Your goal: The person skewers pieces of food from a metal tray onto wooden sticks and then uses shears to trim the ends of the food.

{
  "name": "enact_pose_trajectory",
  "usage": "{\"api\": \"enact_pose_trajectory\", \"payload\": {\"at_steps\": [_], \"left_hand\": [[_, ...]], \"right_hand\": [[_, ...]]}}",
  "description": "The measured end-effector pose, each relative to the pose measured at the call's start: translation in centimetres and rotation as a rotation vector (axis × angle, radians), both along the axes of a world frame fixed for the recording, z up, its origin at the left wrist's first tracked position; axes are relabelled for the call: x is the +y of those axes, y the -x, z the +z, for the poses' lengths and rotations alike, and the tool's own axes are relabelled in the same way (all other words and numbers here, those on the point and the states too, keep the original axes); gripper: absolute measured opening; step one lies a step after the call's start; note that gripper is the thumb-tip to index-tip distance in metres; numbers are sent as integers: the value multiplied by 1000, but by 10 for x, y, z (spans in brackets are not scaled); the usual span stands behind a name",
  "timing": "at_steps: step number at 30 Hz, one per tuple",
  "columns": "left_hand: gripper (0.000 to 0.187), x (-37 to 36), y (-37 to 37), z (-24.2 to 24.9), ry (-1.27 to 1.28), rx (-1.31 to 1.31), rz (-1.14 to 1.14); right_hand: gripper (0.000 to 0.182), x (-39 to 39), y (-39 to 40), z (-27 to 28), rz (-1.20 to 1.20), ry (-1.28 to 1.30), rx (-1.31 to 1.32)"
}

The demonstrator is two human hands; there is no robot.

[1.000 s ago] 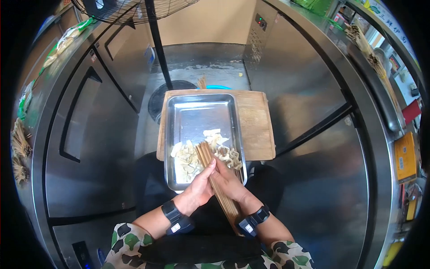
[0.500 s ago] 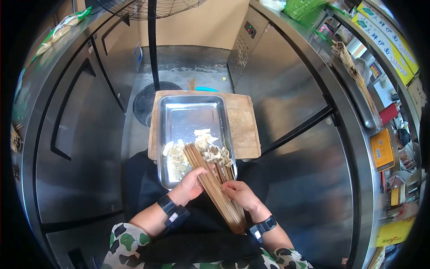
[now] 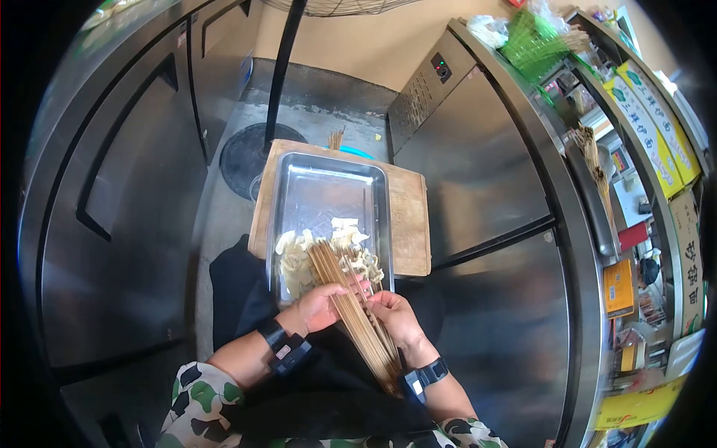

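Note:
My left hand point(image 3: 320, 308) is wrapped around a thick bundle of thin wooden skewers point(image 3: 362, 332), which slants from the tray down toward my lap. Beside it, my right hand point(image 3: 398, 321) pinches a thin skewer at the bundle's right side, fingertips close to my left fingers. Pale, folded food pieces point(image 3: 346, 234) lie in the near half of a shallow metal tray point(image 3: 321, 194); I cannot make out their exact kind. Several pieces at the right sit around the upper ends of skewers, partly hidden by the bundle.
The tray rests on a wooden board point(image 3: 409, 216) in front of my knees. Steel cabinets point(image 3: 485, 172) stand close on both sides. A black pole point(image 3: 282, 75) rises beyond the board, near a dark round lid point(image 3: 250, 160) on the floor. More skewers point(image 3: 594, 160) lie on the right counter.
The view has tilted and shifted a little. My right hand has moved slightly up along the bundle, nearer my left fingers. My left hand keeps its hold on the skewers.

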State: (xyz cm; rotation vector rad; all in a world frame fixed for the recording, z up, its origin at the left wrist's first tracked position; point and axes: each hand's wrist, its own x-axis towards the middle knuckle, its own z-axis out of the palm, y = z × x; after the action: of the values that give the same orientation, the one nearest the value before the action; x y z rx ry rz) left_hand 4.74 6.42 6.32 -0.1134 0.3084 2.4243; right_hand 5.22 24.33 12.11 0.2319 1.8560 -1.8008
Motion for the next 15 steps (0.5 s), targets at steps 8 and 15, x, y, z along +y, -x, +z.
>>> {"api": "enact_pose_trajectory", "payload": {"at_steps": [8,15], "left_hand": [[42,0,0,1,65,-42,8],[41,3,5,-4,84,15,20]], "right_hand": [[3,-5,6,5,51,-94,36],[2,-18,25,5,28,-160,79]]}}
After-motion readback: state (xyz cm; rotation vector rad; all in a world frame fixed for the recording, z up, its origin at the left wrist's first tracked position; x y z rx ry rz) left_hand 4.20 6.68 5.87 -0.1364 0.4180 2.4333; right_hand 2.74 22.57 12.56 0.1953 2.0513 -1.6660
